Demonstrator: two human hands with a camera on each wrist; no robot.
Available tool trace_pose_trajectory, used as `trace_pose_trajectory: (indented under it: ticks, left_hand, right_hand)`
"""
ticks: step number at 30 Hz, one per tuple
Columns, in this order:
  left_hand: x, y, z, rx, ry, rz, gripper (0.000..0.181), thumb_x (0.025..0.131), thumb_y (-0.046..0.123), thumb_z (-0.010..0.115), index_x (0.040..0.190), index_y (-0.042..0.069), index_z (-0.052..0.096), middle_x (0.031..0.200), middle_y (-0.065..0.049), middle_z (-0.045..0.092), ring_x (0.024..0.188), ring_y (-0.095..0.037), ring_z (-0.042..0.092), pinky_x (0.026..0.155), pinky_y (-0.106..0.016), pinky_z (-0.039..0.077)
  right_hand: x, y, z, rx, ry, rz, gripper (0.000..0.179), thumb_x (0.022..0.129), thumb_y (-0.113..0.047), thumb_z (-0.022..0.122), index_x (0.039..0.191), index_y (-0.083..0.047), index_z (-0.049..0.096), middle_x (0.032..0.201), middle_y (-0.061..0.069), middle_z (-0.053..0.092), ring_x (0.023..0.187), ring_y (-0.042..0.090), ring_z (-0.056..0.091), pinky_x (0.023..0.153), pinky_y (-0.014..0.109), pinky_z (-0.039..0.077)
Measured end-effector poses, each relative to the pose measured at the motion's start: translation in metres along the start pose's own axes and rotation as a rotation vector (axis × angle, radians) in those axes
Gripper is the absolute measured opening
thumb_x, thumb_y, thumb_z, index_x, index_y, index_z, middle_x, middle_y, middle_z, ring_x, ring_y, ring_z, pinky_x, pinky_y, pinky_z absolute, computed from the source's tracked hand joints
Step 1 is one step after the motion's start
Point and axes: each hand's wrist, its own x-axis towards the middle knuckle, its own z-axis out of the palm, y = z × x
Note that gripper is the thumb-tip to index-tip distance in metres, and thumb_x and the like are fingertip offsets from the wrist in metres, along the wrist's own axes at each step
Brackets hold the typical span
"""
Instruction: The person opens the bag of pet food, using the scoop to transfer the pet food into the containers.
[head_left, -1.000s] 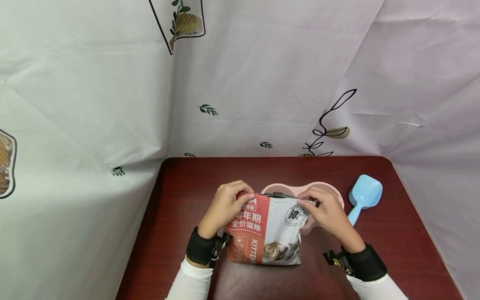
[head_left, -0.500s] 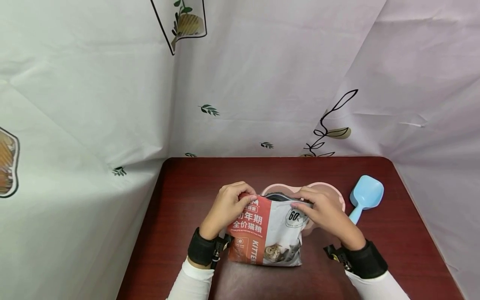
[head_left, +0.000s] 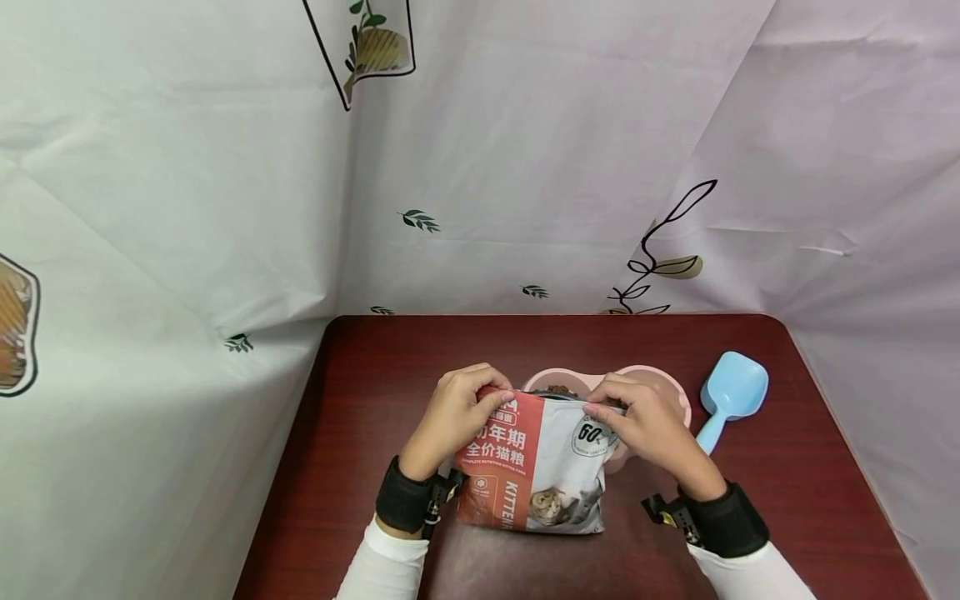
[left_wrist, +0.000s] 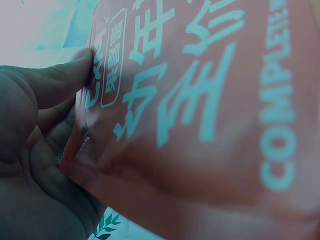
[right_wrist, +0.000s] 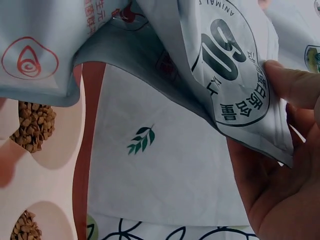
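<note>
An orange-and-white bag of kitten food stands upright on the table, its printed front towards me. My left hand pinches its top left corner, thumb on the front and fingers behind; the left wrist view shows this grip on the orange side. At the top right, my right hand holds the white side between thumb and fingers. Between both hands the dark mouth of the bag shows as a narrow gap. A pink double bowl sits just behind, partly covered by bag and right hand. Brown kibble lies in both its hollows.
A light blue scoop lies to the right of the bowl, handle towards me. All this rests on a dark red-brown table with rounded back corners. A white patterned cloth hangs behind and beside it.
My right hand has slid a little left along the bag's top edge. The mouth gaped wider half a second ago and is narrower now. My left hand has kept its grip.
</note>
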Motion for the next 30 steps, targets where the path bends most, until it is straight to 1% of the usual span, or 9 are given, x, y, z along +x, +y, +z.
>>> trace_pose_trajectory:
  ticks: [5, 7, 8, 10, 12, 14, 17, 20, 30]
  left_hand:
    - [0.000, 0.000, 0.001, 0.007, 0.007, 0.006, 0.005, 0.089, 0.021, 0.071, 0.084, 0.021, 0.071, 0.082, 0.011, 0.064, 0.071, -0.003, 0.056, 0.062, -0.028, 0.051]
    - [0.000, -0.001, 0.002, 0.004, 0.008, 0.009, 0.005, 0.089, 0.021, 0.071, 0.084, 0.022, 0.070, 0.082, 0.011, 0.064, 0.070, -0.003, 0.055, 0.062, -0.028, 0.051]
    - [0.000, -0.002, 0.002, 0.005, 0.008, 0.011, 0.006, 0.089, 0.022, 0.071, 0.083, 0.022, 0.070, 0.082, 0.012, 0.064, 0.070, -0.002, 0.055, 0.063, -0.027, 0.051]
    - [0.000, -0.002, 0.003, 0.001, 0.008, 0.013, 0.006, 0.089, 0.022, 0.071, 0.083, 0.022, 0.070, 0.082, 0.012, 0.064, 0.071, -0.002, 0.055, 0.063, -0.027, 0.051]
    - [0.000, -0.002, 0.003, 0.000, 0.009, 0.015, 0.007, 0.089, 0.021, 0.071, 0.083, 0.023, 0.070, 0.082, 0.012, 0.063, 0.071, -0.002, 0.055, 0.064, -0.027, 0.051]
    - [0.000, -0.002, 0.003, 0.002, 0.010, 0.015, 0.006, 0.089, 0.022, 0.071, 0.083, 0.023, 0.070, 0.082, 0.012, 0.063, 0.071, -0.002, 0.055, 0.064, -0.027, 0.051]
    - [-0.001, -0.002, 0.003, 0.001, 0.016, 0.017, 0.006, 0.089, 0.021, 0.071, 0.083, 0.022, 0.070, 0.082, 0.012, 0.064, 0.071, -0.002, 0.055, 0.063, -0.028, 0.051]
    - [-0.001, -0.002, 0.003, -0.002, 0.021, 0.018, 0.006, 0.089, 0.021, 0.071, 0.083, 0.022, 0.070, 0.082, 0.011, 0.064, 0.071, -0.002, 0.055, 0.063, -0.028, 0.051]
    - [-0.001, -0.001, 0.001, 0.008, 0.006, 0.009, 0.005, 0.090, 0.022, 0.070, 0.084, 0.022, 0.070, 0.083, 0.012, 0.064, 0.072, -0.002, 0.055, 0.064, -0.028, 0.051]
  right_hand:
    - [0.001, -0.004, 0.000, -0.045, -0.055, 0.017, 0.008, 0.086, -0.016, 0.074, 0.087, -0.023, 0.069, 0.081, -0.011, 0.061, 0.073, 0.006, 0.054, 0.059, 0.030, 0.051]
    - [0.002, -0.006, 0.000, -0.071, -0.082, 0.023, 0.007, 0.087, -0.021, 0.073, 0.093, -0.022, 0.069, 0.086, -0.011, 0.064, 0.078, 0.006, 0.057, 0.063, 0.033, 0.053]
    - [0.003, -0.007, 0.001, -0.085, -0.094, 0.026, 0.010, 0.088, -0.025, 0.072, 0.097, -0.022, 0.069, 0.089, -0.011, 0.065, 0.079, 0.006, 0.058, 0.065, 0.035, 0.053]
    - [0.006, -0.010, 0.001, -0.107, -0.111, 0.017, 0.017, 0.088, -0.031, 0.071, 0.103, -0.022, 0.069, 0.093, -0.010, 0.065, 0.079, 0.005, 0.058, 0.065, 0.034, 0.053]
    - [0.008, -0.012, 0.002, -0.124, -0.114, -0.007, 0.019, 0.089, -0.034, 0.069, 0.105, -0.022, 0.070, 0.090, -0.011, 0.064, 0.074, 0.004, 0.056, 0.062, 0.031, 0.052]
    - [0.010, -0.013, 0.003, -0.134, -0.098, -0.047, 0.014, 0.089, -0.032, 0.070, 0.100, -0.023, 0.071, 0.086, -0.012, 0.062, 0.068, 0.003, 0.054, 0.059, 0.028, 0.049]
    - [0.011, -0.013, 0.005, -0.139, -0.058, -0.102, 0.003, 0.088, -0.023, 0.072, 0.091, -0.023, 0.072, 0.079, -0.013, 0.060, 0.064, 0.002, 0.050, 0.055, 0.026, 0.046]
    - [0.012, -0.012, 0.006, -0.141, -0.026, -0.138, 0.006, 0.085, -0.017, 0.074, 0.087, -0.023, 0.072, 0.077, -0.014, 0.059, 0.063, 0.002, 0.049, 0.054, 0.025, 0.045]
    - [0.010, -0.012, 0.010, -0.199, 0.047, -0.213, 0.011, 0.083, -0.014, 0.076, 0.080, -0.022, 0.069, 0.072, -0.014, 0.056, 0.061, 0.002, 0.046, 0.052, 0.026, 0.042]
